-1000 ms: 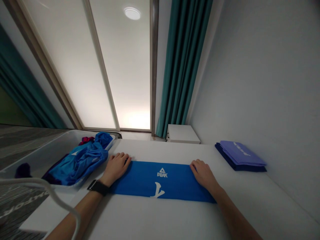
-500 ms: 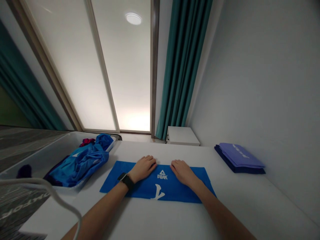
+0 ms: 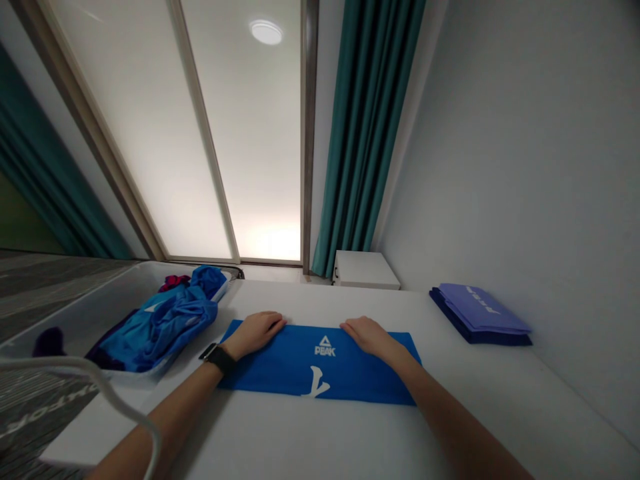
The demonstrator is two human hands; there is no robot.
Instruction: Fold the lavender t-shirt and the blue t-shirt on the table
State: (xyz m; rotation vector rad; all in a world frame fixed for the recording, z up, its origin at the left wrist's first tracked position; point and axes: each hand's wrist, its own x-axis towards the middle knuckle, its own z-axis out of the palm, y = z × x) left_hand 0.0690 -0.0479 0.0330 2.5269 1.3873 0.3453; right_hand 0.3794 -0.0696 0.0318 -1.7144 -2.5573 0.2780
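A folded blue cloth item (image 3: 320,367) with a white PEAK logo lies flat on the white table top (image 3: 310,440). My left hand (image 3: 255,333) rests palm down on its upper left part, with a black wristwatch (image 3: 219,359) on that wrist. My right hand (image 3: 369,335) lies palm down on its upper right part. Neither hand grips the cloth. The hands stand apart, with the logo between them and a little lower.
A white plastic tub (image 3: 90,313) of crumpled blue clothing (image 3: 167,320) stands beyond the table's left side. A folded purple and navy stack (image 3: 477,310) lies at the far right by the wall. A white cable (image 3: 103,390) crosses the lower left.
My hands have slid outward from near the logo since half a second ago. A second ago they sat farther apart, at the cloth's ends. The cloth's left end now looks narrower.
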